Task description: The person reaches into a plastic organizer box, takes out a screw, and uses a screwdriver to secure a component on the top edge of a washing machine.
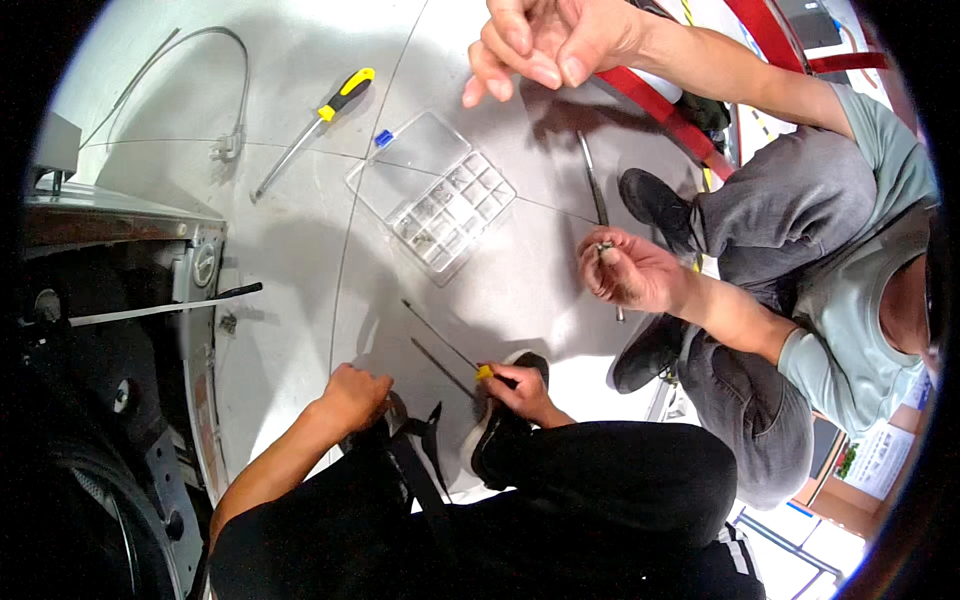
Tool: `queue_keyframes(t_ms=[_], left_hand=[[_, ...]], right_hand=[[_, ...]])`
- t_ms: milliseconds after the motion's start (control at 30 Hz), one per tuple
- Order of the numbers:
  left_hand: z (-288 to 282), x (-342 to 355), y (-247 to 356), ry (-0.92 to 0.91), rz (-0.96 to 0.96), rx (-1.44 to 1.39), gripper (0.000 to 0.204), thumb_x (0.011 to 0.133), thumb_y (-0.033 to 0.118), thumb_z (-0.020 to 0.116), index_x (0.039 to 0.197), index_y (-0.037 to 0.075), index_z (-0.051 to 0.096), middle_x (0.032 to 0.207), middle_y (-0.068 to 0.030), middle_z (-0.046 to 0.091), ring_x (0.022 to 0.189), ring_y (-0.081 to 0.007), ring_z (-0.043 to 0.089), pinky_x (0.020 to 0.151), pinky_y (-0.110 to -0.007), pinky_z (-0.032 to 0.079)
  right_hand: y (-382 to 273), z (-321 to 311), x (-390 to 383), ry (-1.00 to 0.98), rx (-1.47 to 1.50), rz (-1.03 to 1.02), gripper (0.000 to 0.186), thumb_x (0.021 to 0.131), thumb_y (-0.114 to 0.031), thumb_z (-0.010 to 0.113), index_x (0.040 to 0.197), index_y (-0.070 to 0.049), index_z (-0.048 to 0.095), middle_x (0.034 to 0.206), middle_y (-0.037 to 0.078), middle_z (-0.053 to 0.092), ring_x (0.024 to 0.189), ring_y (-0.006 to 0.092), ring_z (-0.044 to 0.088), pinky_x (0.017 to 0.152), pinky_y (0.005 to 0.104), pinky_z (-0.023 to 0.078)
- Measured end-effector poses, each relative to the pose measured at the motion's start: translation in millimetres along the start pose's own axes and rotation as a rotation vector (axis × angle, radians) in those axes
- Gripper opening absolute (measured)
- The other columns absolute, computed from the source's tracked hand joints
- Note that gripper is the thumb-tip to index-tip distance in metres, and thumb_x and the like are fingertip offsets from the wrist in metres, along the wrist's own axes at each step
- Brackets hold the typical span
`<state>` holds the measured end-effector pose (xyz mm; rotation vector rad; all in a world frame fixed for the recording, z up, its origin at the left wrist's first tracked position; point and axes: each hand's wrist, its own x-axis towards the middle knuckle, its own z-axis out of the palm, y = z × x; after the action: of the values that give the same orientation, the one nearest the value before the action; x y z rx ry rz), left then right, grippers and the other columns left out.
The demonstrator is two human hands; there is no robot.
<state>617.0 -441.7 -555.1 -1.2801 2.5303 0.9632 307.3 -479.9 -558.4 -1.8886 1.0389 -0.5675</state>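
Note:
My left hand is closed at the lower middle, over my shoe; what it holds, if anything, is hidden. My right hand grips a thin screwdriver by its yellow handle, its shaft angled toward the upper left. A second thin rod lies below that shaft. A clear compartment box with small parts lies open on the floor. A larger yellow-black screwdriver lies to its left. A co-worker's hand pinches a small dark piece; their other hand is raised with fingers loosely curled.
A metal machine with a dark open side fills the left edge. A looped grey cable lies at upper left. The co-worker sits at right, near a long metal tool and a red frame.

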Motion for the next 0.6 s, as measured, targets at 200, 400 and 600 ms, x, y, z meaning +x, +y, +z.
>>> queue_keyframes(t_ms=[200,400,600], left_hand=[[-6,-2,9,-0.105,-0.077,-0.124,0.018,0.077,0.025,0.057,0.084,0.008,0.057,0.066,-0.0126,0.062,0.064,-0.0316,0.062,0.061,-0.041,0.046],[-22,0,8,-0.161,-0.134,-0.147,0.026,0.078,0.031,0.060,0.089,0.007,0.056,0.068,-0.0141,0.062,0.069,-0.0329,0.062,0.065,-0.042,0.046],[-24,0,6,-0.179,-0.130,-0.158,0.026,0.077,0.029,0.059,0.092,0.007,0.056,0.069,-0.0149,0.063,0.070,-0.0335,0.062,0.064,-0.043,0.047]], right_hand=[[-16,-4,-5,-0.171,0.183,0.405,0.028,0.085,-0.014,0.060,0.108,0.003,0.060,0.087,0.015,0.067,0.075,0.0149,0.064,0.068,0.0260,0.049],[-25,-8,7,-0.184,0.182,0.430,0.029,0.084,-0.013,0.061,0.108,0.003,0.060,0.090,0.015,0.067,0.075,0.0137,0.064,0.068,0.0247,0.048],[-19,-5,4,-0.161,0.217,0.440,0.029,0.084,-0.013,0.062,0.107,0.003,0.060,0.094,0.015,0.067,0.081,0.0157,0.065,0.072,0.0247,0.049]])
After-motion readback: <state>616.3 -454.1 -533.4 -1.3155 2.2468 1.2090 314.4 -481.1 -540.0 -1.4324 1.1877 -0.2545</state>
